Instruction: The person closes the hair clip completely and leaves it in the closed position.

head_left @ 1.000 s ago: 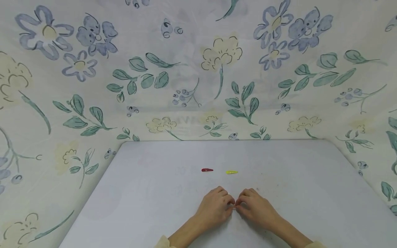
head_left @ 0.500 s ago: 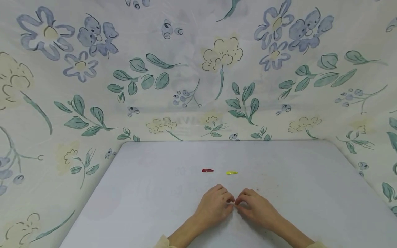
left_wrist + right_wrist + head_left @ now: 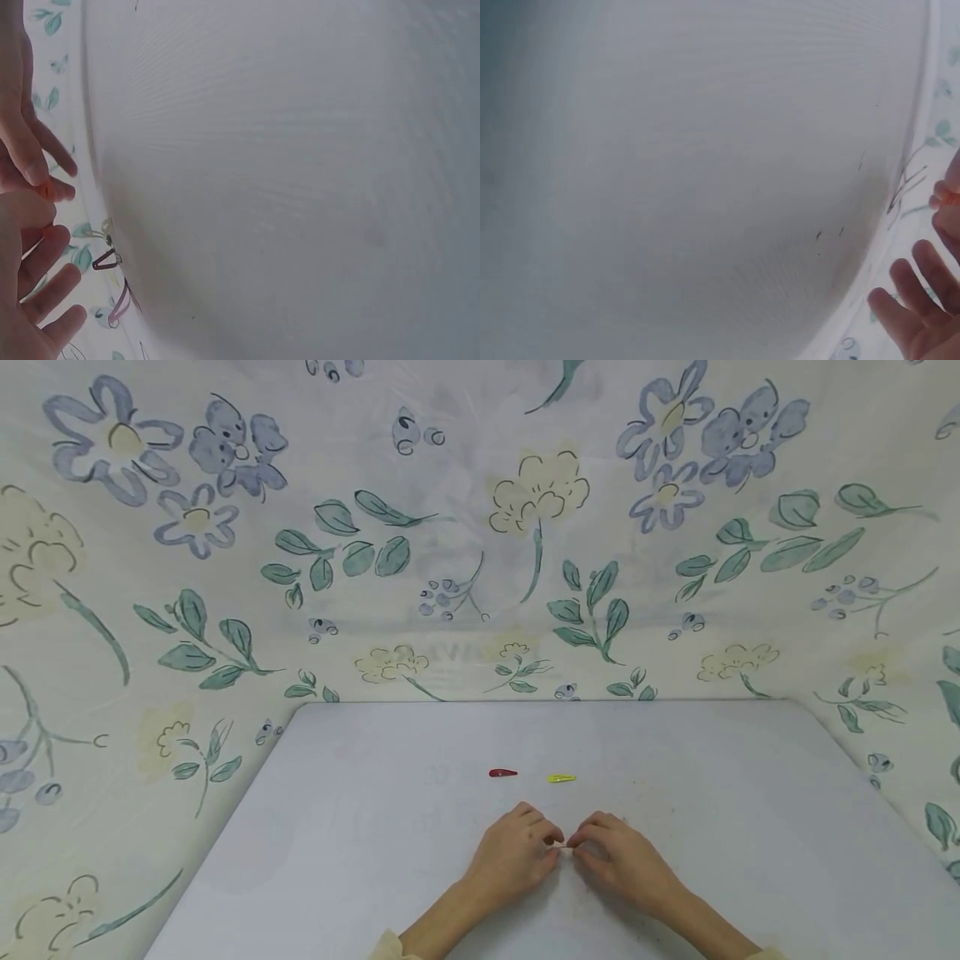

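Near the front middle of the table, my left hand (image 3: 513, 853) and right hand (image 3: 622, 860) face each other, fingertips almost meeting. Between them they pinch a small, thin orange hair clip (image 3: 49, 190), mostly hidden by the fingers; only a thin strip of it shows in the head view. In the left wrist view, the left hand's outer fingers (image 3: 52, 292) spread away from the pinch. The right hand's outer fingers (image 3: 907, 289) are likewise spread. Beyond the hands lie a red hair clip (image 3: 502, 773) and a yellow hair clip (image 3: 561, 778), side by side.
The white table (image 3: 360, 810) extends around both hands, with small dark specks on its right part. A floral cloth (image 3: 480, 527) hangs behind the table and along its sides.
Both hands have shifted slightly away from the body, and the gap between their fingertips has widened a little, showing more of the thin strip. The red and yellow hair clips stay put.
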### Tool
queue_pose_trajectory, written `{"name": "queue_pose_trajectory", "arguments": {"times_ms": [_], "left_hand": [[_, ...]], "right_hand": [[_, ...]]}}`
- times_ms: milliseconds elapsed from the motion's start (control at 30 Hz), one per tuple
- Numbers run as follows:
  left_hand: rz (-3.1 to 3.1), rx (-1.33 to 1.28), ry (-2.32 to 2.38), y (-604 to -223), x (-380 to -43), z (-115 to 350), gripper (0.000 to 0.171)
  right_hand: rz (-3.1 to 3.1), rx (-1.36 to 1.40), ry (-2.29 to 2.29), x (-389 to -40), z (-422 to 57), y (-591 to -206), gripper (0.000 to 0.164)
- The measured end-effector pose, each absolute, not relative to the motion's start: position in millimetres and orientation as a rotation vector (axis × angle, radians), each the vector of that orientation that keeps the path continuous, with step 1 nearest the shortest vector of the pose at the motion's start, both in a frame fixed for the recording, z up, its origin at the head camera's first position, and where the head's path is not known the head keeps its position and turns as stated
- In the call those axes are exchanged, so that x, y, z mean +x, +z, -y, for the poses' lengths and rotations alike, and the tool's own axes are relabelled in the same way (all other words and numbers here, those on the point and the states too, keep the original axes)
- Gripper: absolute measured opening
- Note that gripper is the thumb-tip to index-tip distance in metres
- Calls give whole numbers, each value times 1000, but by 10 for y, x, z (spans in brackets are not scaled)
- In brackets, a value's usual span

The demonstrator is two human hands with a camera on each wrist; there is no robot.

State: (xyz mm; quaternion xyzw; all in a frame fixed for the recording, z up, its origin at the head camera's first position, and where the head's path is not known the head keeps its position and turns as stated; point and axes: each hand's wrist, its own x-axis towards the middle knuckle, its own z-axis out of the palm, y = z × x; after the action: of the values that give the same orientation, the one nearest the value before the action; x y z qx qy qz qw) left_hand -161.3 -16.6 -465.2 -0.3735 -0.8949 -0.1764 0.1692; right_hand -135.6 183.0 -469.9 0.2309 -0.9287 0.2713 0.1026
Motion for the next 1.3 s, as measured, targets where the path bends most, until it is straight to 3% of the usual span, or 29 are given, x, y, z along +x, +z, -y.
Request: {"name": "queue_pose_trajectory", "arguments": {"times_ms": [533, 1000, 1300], "left_hand": [[2478, -1022, -660, -4577, -1631, 252, 13], [2372, -987, -846, -4475, -1640, 332, 14], [2361, -906, -959, -4432, -1591, 363, 14]], "right_hand": [[2600, 666, 956, -1414, -1828, -4600, 14], [2448, 710, 1046, -1449, -1764, -4549, 25], [2517, 565, 1090, -1412, -1647, -4464, 25]]}}
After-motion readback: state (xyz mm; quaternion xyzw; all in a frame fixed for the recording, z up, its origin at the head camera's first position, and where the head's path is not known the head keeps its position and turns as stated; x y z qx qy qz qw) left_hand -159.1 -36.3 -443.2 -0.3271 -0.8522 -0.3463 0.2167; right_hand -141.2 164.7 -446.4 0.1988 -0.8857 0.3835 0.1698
